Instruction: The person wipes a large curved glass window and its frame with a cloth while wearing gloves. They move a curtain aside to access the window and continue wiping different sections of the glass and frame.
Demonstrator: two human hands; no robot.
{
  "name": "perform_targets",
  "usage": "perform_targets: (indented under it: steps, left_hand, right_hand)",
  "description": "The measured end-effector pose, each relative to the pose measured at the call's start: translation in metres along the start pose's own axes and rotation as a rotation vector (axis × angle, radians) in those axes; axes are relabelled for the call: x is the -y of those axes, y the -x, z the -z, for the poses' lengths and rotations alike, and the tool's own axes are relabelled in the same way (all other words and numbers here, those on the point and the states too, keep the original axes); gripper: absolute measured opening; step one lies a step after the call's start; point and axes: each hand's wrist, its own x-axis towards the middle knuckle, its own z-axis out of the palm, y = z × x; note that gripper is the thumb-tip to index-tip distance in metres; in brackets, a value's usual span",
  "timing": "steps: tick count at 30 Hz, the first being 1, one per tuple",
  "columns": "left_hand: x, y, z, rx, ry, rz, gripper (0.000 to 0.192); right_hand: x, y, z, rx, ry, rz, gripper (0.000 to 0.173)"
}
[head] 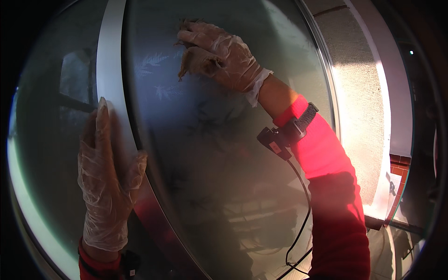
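Observation:
Before me stands a frosted glass pane (210, 140) with a leaf pattern, beside a pale metal frame strip (111, 45). My right hand (227, 52), in a clear plastic glove, grips a brownish cloth (197, 62) against the upper part of the pane. Ragged cloth edges stick out past the fingertips. My left hand (108, 175), gloved too, rests at the frame strip with its fingers pointing up and the thumb apart. It holds nothing that I can see. Part of the left palm side is hidden from view.
A small black device (274, 141) is strapped to my right wrist, and its black cable (304, 196) hangs down in front of the glass. Another dark device (131, 264) sits by my left wrist. On the right, a sunlit rough wall (357, 122) borders the metal-edged pane.

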Motion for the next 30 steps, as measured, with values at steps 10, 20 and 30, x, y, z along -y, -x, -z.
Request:
perform_targets:
  steps: [10,20,30]
  left_hand:
    - [0.051,-0.093,-0.038,-0.024,0.200,0.056,0.073]
    - [0.061,-0.102,-0.040,-0.009,0.069,0.057,0.083]
    - [0.060,-0.106,-0.046,-0.059,0.253,-0.031,0.069]
  right_hand:
    - [-0.151,0.141,0.102,-0.030,0.359,-0.663,0.050]
    - [-0.196,0.278,0.167,-0.397,0.175,-1.173,0.037]
    - [-0.206,0.098,0.086,-0.249,0.152,-0.932,0.038]
